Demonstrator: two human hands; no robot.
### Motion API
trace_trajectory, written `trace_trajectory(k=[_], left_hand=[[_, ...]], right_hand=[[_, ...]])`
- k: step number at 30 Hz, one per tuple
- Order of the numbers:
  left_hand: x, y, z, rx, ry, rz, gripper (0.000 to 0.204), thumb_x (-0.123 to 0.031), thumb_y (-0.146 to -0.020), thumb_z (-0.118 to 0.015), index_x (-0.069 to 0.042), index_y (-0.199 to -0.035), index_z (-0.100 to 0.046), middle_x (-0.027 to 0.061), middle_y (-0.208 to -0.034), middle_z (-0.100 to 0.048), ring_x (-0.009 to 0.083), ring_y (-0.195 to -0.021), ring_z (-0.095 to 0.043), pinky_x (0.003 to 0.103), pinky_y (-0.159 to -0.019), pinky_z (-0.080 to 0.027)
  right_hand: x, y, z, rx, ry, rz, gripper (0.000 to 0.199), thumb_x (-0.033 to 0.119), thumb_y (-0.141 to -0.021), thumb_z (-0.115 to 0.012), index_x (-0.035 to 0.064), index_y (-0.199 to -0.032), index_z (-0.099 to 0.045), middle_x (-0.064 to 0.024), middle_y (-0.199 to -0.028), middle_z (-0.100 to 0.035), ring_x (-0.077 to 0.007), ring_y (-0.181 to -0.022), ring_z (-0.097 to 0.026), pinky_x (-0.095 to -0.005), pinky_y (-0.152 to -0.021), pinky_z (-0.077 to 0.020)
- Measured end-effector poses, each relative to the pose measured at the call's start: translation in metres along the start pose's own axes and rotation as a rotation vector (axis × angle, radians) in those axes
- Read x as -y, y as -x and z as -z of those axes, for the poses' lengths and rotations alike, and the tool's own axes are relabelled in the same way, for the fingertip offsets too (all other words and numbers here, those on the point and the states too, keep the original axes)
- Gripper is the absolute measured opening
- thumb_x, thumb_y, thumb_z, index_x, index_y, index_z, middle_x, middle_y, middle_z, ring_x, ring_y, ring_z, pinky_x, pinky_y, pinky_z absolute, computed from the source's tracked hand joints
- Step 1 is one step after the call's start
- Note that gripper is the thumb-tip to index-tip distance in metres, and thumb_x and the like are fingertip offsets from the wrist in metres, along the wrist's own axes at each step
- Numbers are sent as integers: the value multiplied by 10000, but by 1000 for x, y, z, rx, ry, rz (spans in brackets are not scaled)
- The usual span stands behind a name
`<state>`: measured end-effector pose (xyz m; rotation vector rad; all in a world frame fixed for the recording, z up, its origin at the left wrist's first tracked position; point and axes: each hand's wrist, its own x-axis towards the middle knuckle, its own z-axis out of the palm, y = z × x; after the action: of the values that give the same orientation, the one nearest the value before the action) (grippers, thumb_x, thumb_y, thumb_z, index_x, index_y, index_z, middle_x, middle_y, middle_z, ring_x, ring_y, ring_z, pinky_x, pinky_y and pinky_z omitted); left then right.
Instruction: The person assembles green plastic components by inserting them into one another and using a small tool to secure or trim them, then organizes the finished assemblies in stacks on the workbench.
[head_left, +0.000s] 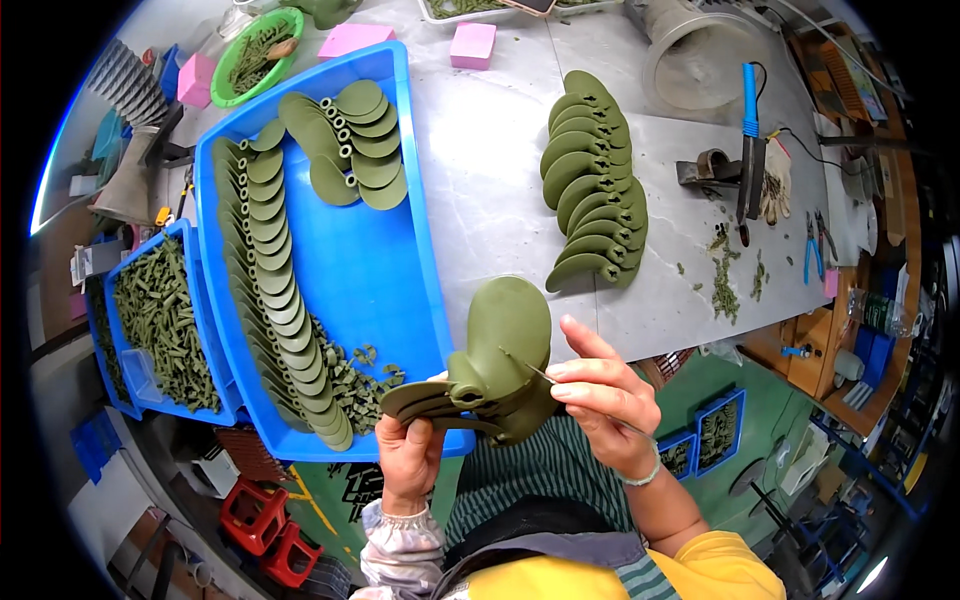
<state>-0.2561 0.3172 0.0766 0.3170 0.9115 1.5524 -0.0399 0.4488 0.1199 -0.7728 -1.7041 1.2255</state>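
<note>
green propeller held over the tray edge, thin blade at its hub

left hand (408, 450) comes up from the lower edge, sleeve patterned and gathered at the wrist; fingers curled tight round the lower blades of an olive-green propeller (495, 365), thumb on top; the propeller sits just above the near corner of the big blue tray (370, 270), one broad blade standing upright, the others fanned out toward the left; right hand (600, 395) closes in from the right, thumb and forefinger pinched narrow on a thin metal blade (535, 370) whose tip meets the propeller near its hub; a pale band on the right wrist; the handle end of the tool is hidden in the fingers.

inside the big blue tray: a long overlapping row of green blades (275, 280) down its left side, a shorter fan of them (350, 140) near the top, a scatter of small green offcuts (355, 380) at the near end; to the left, touching it, a smaller blue bin (205, 340) packed with green stick-like pieces; on the grey table (490, 180), well to the right of the tray, a curved stack of finished green blades (595, 185); further right, green crumbs (725, 280), a blue-handled tool (750, 130), blue-handled pliers (812, 250); two pink blocks (472, 45) and a green bowl (255, 55) at the far side.
</note>
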Motion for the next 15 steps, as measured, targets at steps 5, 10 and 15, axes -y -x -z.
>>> trace_trajectory(k=[5,10,15], left_hand=[[-1,0,-3,-49,-10,34,466,-157,-998,-665,58,-1392,-541,217,-1377,-609,312,-1233,-629,415,-1065,-511],[3,1,-1,-47,14,38,467,-152,-999,-662,57,-1398,-537,215,-1375,-613,312,-1236,-626,426,-1078,-499],[1,-2,-3,-23,-7,46,350,-138,-1025,-619,-47,-1360,-578,132,-1351,-638,288,-1241,-614,475,-1095,-474]], right_hand=[[1,-1,-1,98,-30,6,233,-25,-866,-739,-13,-1098,-741,-164,-1139,-721,-435,-1233,-622,-483,-1030,-522],[0,-2,-1,25,5,-2,226,-28,-859,-741,-14,-1085,-746,-162,-1127,-721,-441,-1238,-618,-480,-1023,-531],[-4,-2,6,78,8,23,229,-25,-857,-745,0,-1084,-751,-156,-1134,-720,-439,-1272,-596,-477,-1028,-521]])
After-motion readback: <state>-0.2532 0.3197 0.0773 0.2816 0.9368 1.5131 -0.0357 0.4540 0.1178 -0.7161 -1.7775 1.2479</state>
